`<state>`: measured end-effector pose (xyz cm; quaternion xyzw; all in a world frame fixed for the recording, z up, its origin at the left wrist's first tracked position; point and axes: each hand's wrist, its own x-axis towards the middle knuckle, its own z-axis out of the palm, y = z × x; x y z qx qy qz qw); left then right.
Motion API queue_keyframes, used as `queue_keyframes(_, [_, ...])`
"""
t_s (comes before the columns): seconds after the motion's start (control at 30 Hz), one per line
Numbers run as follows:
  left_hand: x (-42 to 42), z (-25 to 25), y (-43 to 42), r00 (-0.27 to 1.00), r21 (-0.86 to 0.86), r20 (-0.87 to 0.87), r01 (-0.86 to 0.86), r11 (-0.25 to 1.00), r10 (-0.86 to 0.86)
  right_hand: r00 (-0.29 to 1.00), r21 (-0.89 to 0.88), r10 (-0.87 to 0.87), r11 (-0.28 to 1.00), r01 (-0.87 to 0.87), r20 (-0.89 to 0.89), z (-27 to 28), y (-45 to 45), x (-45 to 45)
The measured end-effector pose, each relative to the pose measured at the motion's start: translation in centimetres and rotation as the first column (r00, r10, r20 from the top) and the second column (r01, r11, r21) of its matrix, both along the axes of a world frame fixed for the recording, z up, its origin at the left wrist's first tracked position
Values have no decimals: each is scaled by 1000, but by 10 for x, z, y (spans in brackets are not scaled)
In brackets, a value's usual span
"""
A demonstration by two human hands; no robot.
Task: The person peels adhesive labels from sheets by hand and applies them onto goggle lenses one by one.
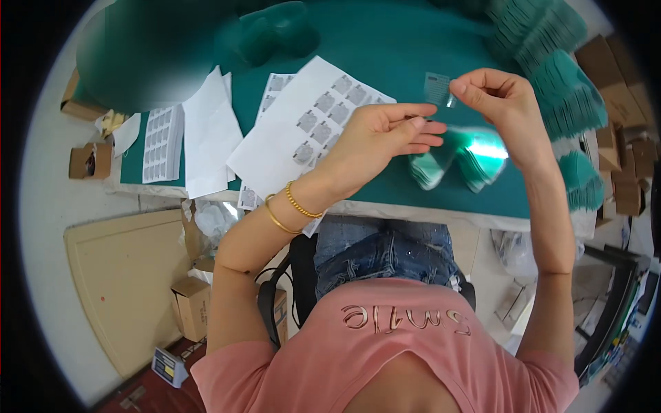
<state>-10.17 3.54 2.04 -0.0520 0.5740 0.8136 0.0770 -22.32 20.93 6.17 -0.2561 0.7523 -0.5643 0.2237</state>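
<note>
Between the thumb and finger of my right hand [492, 100] is a small clear printed label [436, 88], held up above the table. My left hand [392, 134] is just left of it and lower, with fingers stretched and apart and the thumb near them; I see nothing in it. Under both hands, a shiny stack of clear, curved plastic pieces [485, 162] lies on the green tabletop [385, 182]. Sheets of printed grey labels [323, 120] lie left of my left hand, partly covered by my wrist.
More stacks of the curved plastic pieces [568, 93] line the table's right side. At the far left are white paper sheets [210, 138] and another label stack [162, 144]. A blurred dark green shape fills the upper left. Cardboard boxes [623, 165] stand beyond the right edge.
</note>
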Motion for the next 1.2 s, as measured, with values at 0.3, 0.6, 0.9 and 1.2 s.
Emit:
queue_keyframes(0.3, [1, -11, 18, 982, -514, -99, 88, 853, -161, 996, 391, -59, 917, 79, -64, -45, 61, -11])
queue_keyframes(0.6, [-14, -17, 42, 749, -793, -526, -261, 550, -403, 988, 412, -113, 899, 147, -108, -44, 74, -8])
queue_keyframes(0.9, [-37, -39, 55, 628, -809, -588, -471, 351, -510, 955, 373, -50, 913, 162, -292, -21, 81, -21])
queue_keyframes(1.2, [-23, -19, 51, 624, -755, -655, -551, 354, -426, 547, 175, 229, 973, -149, -805, 22, -129, -103])
